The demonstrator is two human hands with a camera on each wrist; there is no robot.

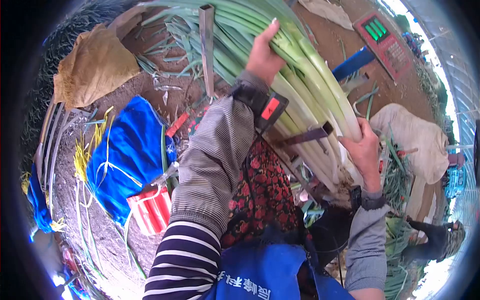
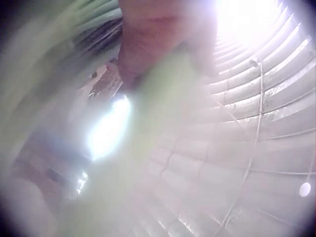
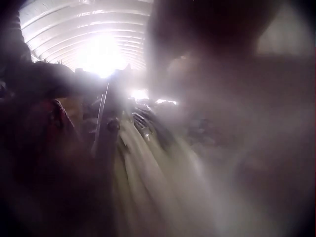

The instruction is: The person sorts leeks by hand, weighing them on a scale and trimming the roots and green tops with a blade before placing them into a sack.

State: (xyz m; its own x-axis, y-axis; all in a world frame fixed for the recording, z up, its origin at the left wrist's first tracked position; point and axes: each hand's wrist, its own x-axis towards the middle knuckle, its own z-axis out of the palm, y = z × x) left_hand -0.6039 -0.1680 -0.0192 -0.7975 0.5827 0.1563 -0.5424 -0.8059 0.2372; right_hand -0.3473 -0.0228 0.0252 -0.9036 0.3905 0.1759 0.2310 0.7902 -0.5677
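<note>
A large bundle of long green onions (image 1: pixel 295 60) lies slanted between two metal posts (image 1: pixel 207 50), its green leaves at the top and white stems and roots at the lower right. My left hand (image 1: pixel 265 59) grips stalks at the green part, thumb raised. Lower down, my right hand (image 1: pixel 365 152) holds a thick white stem at the bundle's right edge, its thumb across the stem. In the left wrist view, the left hand (image 2: pixel 168 34) is round a blurred pale green stalk (image 2: pixel 158 103). White stems (image 3: pixel 148 177) run through the dim right wrist view; fingers there are unclear.
A scale display (image 1: pixel 376 30) with green digits stands at the upper right. Blue cloth (image 1: pixel 130 155), a red-and-white striped item (image 1: pixel 151 210) and a tan sack (image 1: pixel 95 65) are at the left. A pale sack (image 1: pixel 412 140) and another person (image 1: pixel 435 240) are at the right.
</note>
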